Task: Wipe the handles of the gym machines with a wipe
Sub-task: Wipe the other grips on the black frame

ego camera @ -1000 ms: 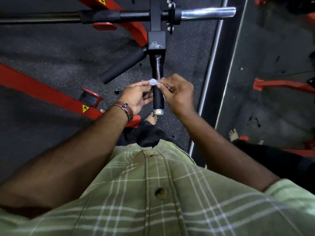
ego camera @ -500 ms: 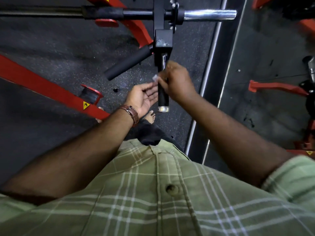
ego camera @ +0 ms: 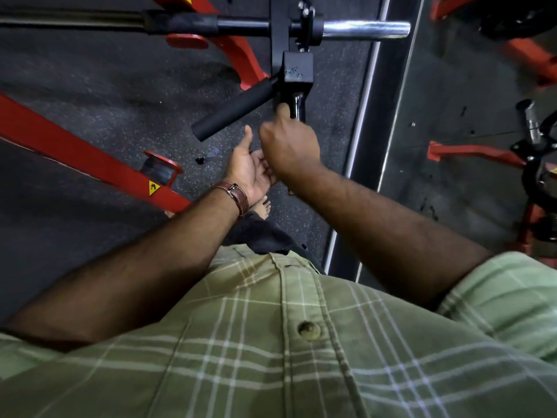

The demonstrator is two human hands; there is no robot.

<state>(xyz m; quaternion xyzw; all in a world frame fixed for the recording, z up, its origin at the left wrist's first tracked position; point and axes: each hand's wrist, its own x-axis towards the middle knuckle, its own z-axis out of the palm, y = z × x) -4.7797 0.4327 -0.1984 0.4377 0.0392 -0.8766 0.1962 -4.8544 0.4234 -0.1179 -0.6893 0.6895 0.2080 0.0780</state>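
Note:
A short black handle [ego camera: 299, 106] hangs down from a black block [ego camera: 297, 69] on the machine; only its shiny upper stem shows. My right hand [ego camera: 291, 146] grips round this handle from the front, thumb pointing up along it. The wipe is hidden, and I cannot tell whether it lies under the fingers. My left hand [ego camera: 250, 170] is just left of and below the right hand, palm up, thumb stretched out, holding nothing. A second black foam handle [ego camera: 232, 111] slants down to the left from the same block.
A horizontal bar with a chrome end [ego camera: 364, 28] crosses the top. A red frame beam [ego camera: 75, 155] with a yellow warning sticker runs along the left floor. A metal strip [ego camera: 361, 122] edges a mirror-like wall panel at right. My bare foot [ego camera: 264, 208] stands below the hands.
Both hands pinched the small white wipe at the handle. The right hand then took it and closed round the handle, moving up; the left hand let go and opened.

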